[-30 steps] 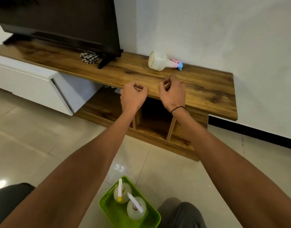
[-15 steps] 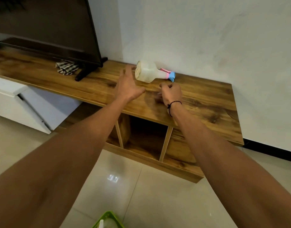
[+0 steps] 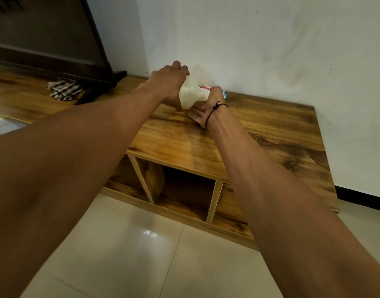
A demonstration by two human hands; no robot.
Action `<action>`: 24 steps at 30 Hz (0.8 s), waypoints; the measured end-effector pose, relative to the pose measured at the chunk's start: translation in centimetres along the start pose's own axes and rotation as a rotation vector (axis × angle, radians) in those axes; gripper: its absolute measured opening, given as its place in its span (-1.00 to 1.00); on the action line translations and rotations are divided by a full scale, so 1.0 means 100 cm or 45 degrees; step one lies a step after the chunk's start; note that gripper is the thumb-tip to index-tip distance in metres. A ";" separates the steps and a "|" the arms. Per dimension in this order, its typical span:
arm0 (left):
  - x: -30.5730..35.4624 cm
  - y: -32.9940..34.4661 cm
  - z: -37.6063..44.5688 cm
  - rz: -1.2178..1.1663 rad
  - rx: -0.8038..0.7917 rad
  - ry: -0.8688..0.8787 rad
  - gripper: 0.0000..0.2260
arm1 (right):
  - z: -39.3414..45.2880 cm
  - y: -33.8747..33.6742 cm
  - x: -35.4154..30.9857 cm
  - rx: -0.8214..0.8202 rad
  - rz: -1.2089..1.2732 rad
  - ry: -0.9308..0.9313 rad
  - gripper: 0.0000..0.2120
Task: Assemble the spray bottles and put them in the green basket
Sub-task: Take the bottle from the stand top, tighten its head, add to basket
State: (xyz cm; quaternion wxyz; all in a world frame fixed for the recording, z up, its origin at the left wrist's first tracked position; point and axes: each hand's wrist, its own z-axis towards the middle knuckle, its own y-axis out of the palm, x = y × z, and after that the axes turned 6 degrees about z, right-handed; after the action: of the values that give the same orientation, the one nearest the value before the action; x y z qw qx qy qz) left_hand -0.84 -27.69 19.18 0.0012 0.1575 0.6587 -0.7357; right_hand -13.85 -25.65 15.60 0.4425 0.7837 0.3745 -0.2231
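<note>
While the left hand (image 3: pixel 169 82) grips the white spray bottle's (image 3: pixel 190 94) base, its neck runs rightward into the right hand (image 3: pixel 208 104); that hand clasps its pink-and-blue head (image 3: pixel 206 87).

You've got one spray bottle (image 3: pixel 190 94) in view, lying near the back edge of the wooden TV bench (image 3: pixel 270 130). Two hands are on it: your left hand (image 3: pixel 169 83) and your right hand (image 3: pixel 208 106). One black wristband (image 3: pixel 214 108) circles your right wrist. One striped cloth (image 3: pixel 64 89) sits crumpled toward the bench's left end, beside one television (image 3: pixel 45 35). Below the front edge you can count three open compartments (image 3: pixel 184 190).
</note>
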 end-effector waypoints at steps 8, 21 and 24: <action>-0.001 -0.002 -0.053 -0.319 -0.034 -0.065 0.04 | -0.029 -0.010 0.008 -0.041 0.117 0.076 -0.79; 0.043 0.025 -0.265 -0.921 0.048 -0.322 0.01 | -0.169 -0.062 0.086 -0.290 -0.060 -0.297 -0.82; 0.056 0.036 -0.320 -1.013 0.054 -0.377 0.01 | -0.216 -0.081 0.116 -0.335 -0.232 -0.375 -0.79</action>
State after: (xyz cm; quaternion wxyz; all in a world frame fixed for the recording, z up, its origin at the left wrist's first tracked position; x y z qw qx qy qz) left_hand 1.95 4.06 11.71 -0.1915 -0.2164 0.6457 -0.7068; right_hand -12.62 0.10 14.43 0.5688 0.6410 0.4012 -0.3234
